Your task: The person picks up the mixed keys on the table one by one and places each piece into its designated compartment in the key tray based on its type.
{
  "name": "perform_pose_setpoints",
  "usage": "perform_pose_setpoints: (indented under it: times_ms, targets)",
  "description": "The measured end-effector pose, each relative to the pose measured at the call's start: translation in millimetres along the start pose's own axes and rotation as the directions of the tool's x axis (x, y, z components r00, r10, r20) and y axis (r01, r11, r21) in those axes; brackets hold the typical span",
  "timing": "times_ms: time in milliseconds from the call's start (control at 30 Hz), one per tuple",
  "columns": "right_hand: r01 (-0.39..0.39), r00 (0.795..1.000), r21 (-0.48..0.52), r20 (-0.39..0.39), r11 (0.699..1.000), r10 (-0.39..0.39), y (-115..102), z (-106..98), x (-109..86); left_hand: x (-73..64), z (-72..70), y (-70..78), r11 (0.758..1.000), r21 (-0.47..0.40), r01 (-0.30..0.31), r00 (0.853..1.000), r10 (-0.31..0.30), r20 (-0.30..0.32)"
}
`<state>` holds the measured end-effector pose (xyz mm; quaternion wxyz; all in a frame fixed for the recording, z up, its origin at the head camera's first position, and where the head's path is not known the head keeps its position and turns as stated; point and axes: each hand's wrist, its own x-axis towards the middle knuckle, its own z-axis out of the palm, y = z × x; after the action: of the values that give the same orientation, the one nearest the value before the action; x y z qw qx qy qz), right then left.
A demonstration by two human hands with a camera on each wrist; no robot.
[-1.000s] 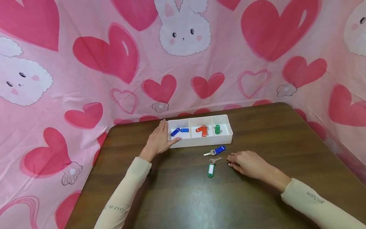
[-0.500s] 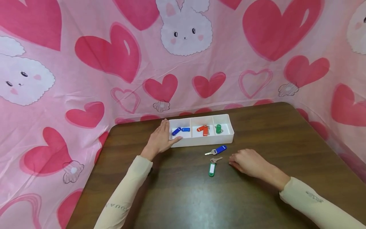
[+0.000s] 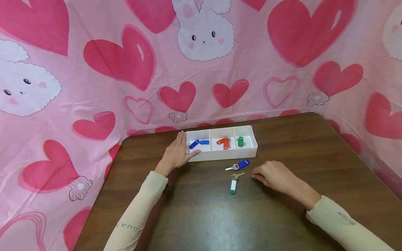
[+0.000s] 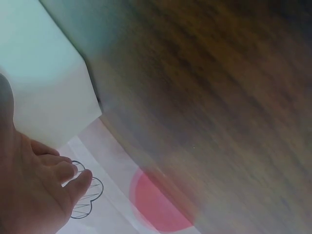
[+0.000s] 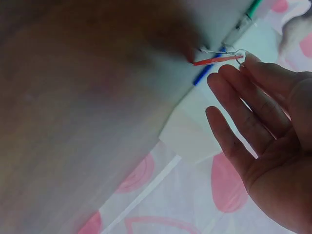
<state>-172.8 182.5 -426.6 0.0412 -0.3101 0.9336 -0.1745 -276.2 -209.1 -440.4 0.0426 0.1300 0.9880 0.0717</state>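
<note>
My left hand (image 3: 175,151) lies at the left end of a white three-compartment tray (image 3: 232,153), fingers straight along the end wall, thumb at the front edge. In the right wrist view, my right hand (image 5: 265,105) pinches the metal ring of a key with a red key tag (image 5: 217,60) between thumb and index finger; the other fingers are loosely extended. From the head view, this red-tagged key is hidden by the hand. Left of that hand, on the table, are a key with a blue tag (image 3: 243,164) and a key with a green tag (image 3: 233,186).
Inside the tray, blue tags (image 3: 204,142) occupy the left compartment, red tags (image 3: 226,143) with keys the middle, and a green tag (image 3: 240,141) the right. The brown wooden table (image 3: 201,216) backs onto a pink heart-print cloth (image 3: 141,52).
My right hand has turned slightly and its fingertips have drawn together near the same spot. The left hand stays at the tray's end, and the two loose keys lie as before.
</note>
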Motion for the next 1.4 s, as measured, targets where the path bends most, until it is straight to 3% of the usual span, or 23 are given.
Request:
perform_pose_setpoints:
  times_ms: [300, 1000, 1400]
  targets:
    - [-0.053, 0.998, 0.033, -0.039, 0.998, 0.054, -1, -11, -0.2, 0.7, 0.7, -0.5, 1.000, 0.003, -0.001, 1.000, 0.001, -0.008]
    - [-0.074, 0.990, 0.146, -0.107, 0.986, 0.090, -9, -29, 5.9, 0.9, 1.1, 1.1, 1.000, 0.026, 0.007, 1.000, -0.007, -0.003]
    - [-0.152, 0.972, 0.287, -0.129, 0.946, 0.195, -15, -42, 8.0, 0.7, 0.8, 1.9, 0.999, 0.034, 0.011, 1.000, -0.012, 0.005]
